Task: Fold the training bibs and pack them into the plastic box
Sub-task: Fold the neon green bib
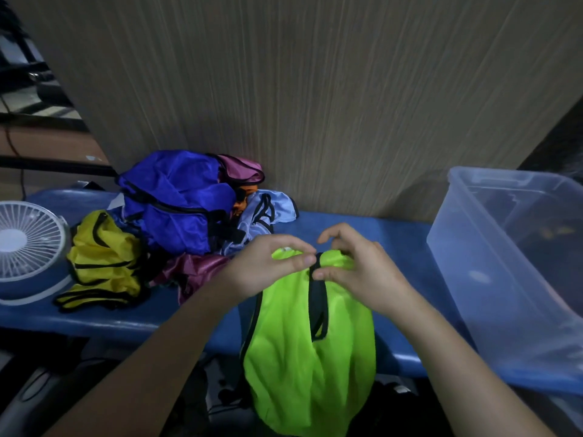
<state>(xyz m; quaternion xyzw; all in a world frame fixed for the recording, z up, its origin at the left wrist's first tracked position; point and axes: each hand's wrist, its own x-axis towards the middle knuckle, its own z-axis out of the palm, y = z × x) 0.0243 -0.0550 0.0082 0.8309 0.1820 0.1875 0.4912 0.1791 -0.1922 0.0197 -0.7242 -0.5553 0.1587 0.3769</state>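
Green bib (pixel 303 348): hanging from both hands in front of the blue bench (pixel 378 234), its lower part drooping past the bench's near edge — judged held up by its top so the fabric falls straight before a first fold.
Left hand (pixel 268 263): pinching the top edge of the green bib, thumb and fingers curled over the fabric.
Right hand (pixel 353 266): pinching the bib's top just beside the black trim (pixel 317 298); upper fingers are lifting clear while thumb and lower fingers are doing the gripping.
Plastic box (pixel 467 247): sitting at the right end of the bench, near the hands, open-topped — likely placed there so a folded bib travels only a short way.
Unfolded pile: lying at the bench's left rear against the wooden panel (pixel 315 89) — blue bib (pixel 176 203) on top, yellow bib (pixel 104 257) at the left, maroon bib (pixel 195 269) in front, pale bib (pixel 268 212) at the right.
Fan (pixel 25 247): standing left of the pile, touching nothing of the task.
Hidden or unclear: the box's right side is running out of view; its contents are showing only as dark shapes through the wall, so whether any bib is packed cannot be told. The bib's bottom hem is cut off. An orange scrap within the pile is too buried to identify.
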